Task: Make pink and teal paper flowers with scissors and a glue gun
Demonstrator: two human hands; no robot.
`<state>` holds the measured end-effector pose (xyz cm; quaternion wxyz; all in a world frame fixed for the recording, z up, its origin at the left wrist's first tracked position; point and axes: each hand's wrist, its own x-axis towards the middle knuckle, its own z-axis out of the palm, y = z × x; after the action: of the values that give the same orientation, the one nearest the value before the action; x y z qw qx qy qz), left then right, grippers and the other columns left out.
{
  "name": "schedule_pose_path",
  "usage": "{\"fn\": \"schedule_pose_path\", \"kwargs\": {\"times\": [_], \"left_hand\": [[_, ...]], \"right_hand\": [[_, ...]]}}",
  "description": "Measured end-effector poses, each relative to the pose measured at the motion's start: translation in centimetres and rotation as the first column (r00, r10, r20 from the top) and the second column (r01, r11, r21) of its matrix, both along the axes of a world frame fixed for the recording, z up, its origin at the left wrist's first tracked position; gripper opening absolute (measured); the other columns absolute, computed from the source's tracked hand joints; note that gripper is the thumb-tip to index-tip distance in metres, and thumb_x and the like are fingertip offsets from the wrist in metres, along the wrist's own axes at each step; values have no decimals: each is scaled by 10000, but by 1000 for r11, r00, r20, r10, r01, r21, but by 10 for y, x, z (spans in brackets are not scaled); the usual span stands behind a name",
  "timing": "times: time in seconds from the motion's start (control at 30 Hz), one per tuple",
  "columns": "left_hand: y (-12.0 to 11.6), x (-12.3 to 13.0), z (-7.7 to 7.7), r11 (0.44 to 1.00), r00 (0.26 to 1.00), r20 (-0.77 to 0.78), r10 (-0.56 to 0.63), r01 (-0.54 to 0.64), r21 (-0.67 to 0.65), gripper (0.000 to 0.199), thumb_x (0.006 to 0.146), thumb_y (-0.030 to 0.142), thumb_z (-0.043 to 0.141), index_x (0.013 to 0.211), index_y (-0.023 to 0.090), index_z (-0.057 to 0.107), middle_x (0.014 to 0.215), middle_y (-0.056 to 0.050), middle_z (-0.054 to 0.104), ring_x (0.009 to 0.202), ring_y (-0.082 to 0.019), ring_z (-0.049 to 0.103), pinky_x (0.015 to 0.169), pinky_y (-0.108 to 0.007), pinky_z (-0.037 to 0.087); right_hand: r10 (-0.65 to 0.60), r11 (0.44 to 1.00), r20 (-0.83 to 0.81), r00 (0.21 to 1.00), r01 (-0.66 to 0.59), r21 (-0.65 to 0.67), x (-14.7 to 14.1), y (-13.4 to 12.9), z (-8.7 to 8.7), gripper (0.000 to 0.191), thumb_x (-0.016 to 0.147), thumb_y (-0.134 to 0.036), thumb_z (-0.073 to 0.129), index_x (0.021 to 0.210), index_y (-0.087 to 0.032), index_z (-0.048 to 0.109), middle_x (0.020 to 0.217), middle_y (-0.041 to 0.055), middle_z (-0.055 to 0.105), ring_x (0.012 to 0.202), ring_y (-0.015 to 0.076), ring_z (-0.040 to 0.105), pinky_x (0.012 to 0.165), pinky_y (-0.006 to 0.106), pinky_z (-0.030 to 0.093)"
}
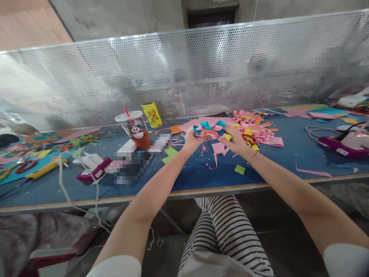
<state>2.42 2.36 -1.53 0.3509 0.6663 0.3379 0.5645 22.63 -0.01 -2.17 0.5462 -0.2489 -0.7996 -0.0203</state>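
A paper flower (208,128) with looped blue and pink petals is held just above the table, between my two hands. My left hand (195,141) is closed on its left side, with the thumb near the pink underside. On the right, the curved fingers of my right hand (235,141) rest against the outer petals, thumb low; the exact contact is partly hidden. Beside that hand lie scissors with red handles (248,137) on yellow paper. Pink fringed paper flowers (261,133) sit just behind it. Pink paper scraps (219,148) lie below the held flower.
A plastic cup with a straw (137,132) stands left of my hands, near a yellow packet (152,115). Purple power strips (95,171) with cords lie on both sides. A yellow-handled glue gun (46,169) rests at far left. A perforated metal screen (201,73) borders the back.
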Motion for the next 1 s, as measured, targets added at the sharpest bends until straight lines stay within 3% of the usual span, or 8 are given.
{"fn": "schedule_pose_path", "kwargs": {"times": [0.07, 0.13, 0.23, 0.33, 0.47, 0.6, 0.73, 1.0], "left_hand": [[-2, 4, -2, 989, 996, 52, -78, 84, -125, 347, 533, 258, 802, 784, 163, 583, 663, 20, 608, 652, -133, 607, 654, -286, 488], [-2, 7, -4, 970, 987, 98, -125, 143, -199, 377, 528, 244, 812, 807, 160, 572, 651, 25, 599, 649, -129, 610, 657, -286, 495], [-2, 9, -5, 944, 976, 129, -178, 206, -258, 394, 526, 218, 820, 816, 152, 563, 657, 21, 598, 675, -133, 623, 677, -292, 506], [-2, 8, -5, 929, 965, 159, -208, 246, -276, 400, 526, 207, 821, 823, 148, 559, 673, 17, 602, 694, -133, 629, 686, -289, 506], [-5, 7, -2, 909, 947, 243, -210, 280, -308, 401, 508, 202, 828, 803, 151, 561, 684, 20, 605, 664, -113, 610, 648, -264, 482], [-7, 8, 0, 900, 942, 296, -157, 260, -350, 347, 520, 203, 818, 760, 150, 573, 667, 26, 592, 619, -90, 572, 591, -239, 436], [-7, 9, 1, 902, 950, 285, -132, 234, -362, 333, 533, 226, 810, 775, 151, 594, 632, 40, 560, 618, -92, 563, 572, -237, 418], [-9, 9, 3, 927, 962, 246, -122, 199, -319, 316, 571, 216, 793, 819, 162, 605, 681, 11, 603, 682, -119, 592, 590, -242, 436]], "right_hand": [[109, 977, -145, 983, -133, -169, -2, 7, -4, 421, 845, -457, 558, 1192, -218, 573, 1063, 80, 664, 918, 207, 637, 814, 382, 529], [220, 903, -284, 933, -305, -301, -4, 11, -7, 424, 847, -471, 549, 1196, -232, 566, 1041, 59, 669, 816, 177, 649, 707, 324, 550], [293, 795, -447, 846, -474, -377, -6, 15, -8, 392, 866, -477, 506, 1186, -259, 566, 1012, 34, 678, 753, 153, 651, 605, 278, 545], [254, 767, -559, 789, -517, -381, -6, 17, -5, 325, 870, -460, 506, 1128, -283, 593, 951, 6, 686, 761, 137, 648, 591, 258, 537], [136, 720, -703, 698, -557, -413, -6, 18, -1, 281, 759, -431, 663, 984, -263, 648, 849, -18, 674, 699, 104, 622, 563, 217, 512], [42, 653, -769, 638, -600, -462, -8, 11, 5, 258, 695, -394, 726, 887, -235, 659, 703, -38, 620, 608, 75, 575, 529, 197, 481], [-2, 620, -817, 576, -641, -453, -11, 5, 9, 265, 625, -347, 775, 823, -216, 657, 662, -44, 607, 591, 71, 567, 533, 197, 481], [16, 599, -817, 576, -660, -453, -11, 3, 10, 244, 639, -327, 758, 821, -205, 650, 680, -30, 620, 596, 79, 572, 562, 219, 490]]}}
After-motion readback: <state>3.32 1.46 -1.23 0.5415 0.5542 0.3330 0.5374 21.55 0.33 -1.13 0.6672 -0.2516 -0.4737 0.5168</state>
